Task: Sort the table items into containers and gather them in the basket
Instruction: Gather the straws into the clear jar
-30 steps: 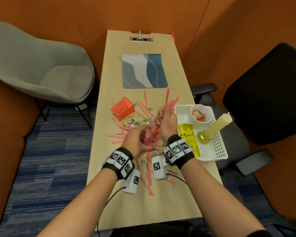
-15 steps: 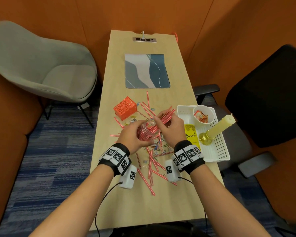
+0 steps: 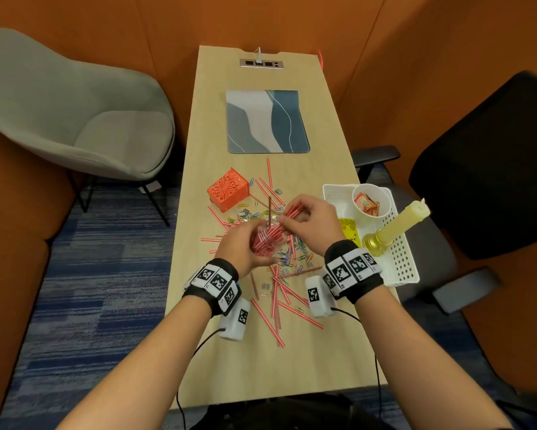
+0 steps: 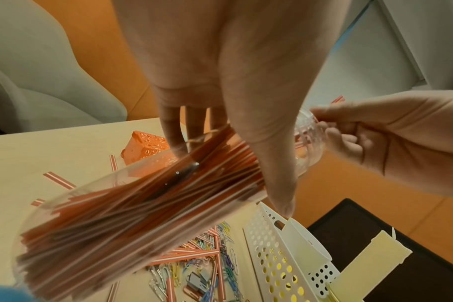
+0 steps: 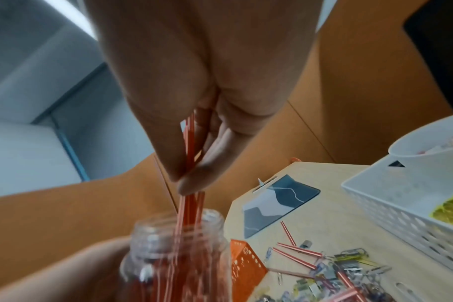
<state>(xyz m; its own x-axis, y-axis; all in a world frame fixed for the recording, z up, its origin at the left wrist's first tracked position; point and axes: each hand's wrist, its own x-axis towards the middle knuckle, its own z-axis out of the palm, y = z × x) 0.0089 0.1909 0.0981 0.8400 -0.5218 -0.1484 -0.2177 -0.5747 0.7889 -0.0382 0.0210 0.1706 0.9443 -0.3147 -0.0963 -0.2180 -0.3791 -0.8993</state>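
My left hand [image 3: 244, 248] grips a clear jar [image 3: 265, 240] packed with red-and-white straws and holds it tilted above the table. In the left wrist view the left hand's fingers [image 4: 220, 81] wrap the jar [image 4: 132, 220]. My right hand [image 3: 307, 218] pinches a small bundle of straws [image 3: 292, 210] at the jar's mouth. The right wrist view shows the right hand's fingers [image 5: 194, 163] closed on the straw bundle [image 5: 190, 206], whose lower ends stand inside the jar neck [image 5: 176, 230]. Loose straws [image 3: 279, 302] and paper clips [image 3: 298, 252] litter the table.
A white perforated basket [image 3: 400, 265] at the right edge holds a white cup of packets [image 3: 371, 201], a candle on a gold holder [image 3: 397, 225] and a yellow pack. An orange box [image 3: 228, 193] lies left of the jar. A blue-grey mat [image 3: 267, 121] lies farther back.
My right hand has come down from holding straws upright above the table to the jar's mouth, feeding them in. The left hand has kept its hold on the jar.
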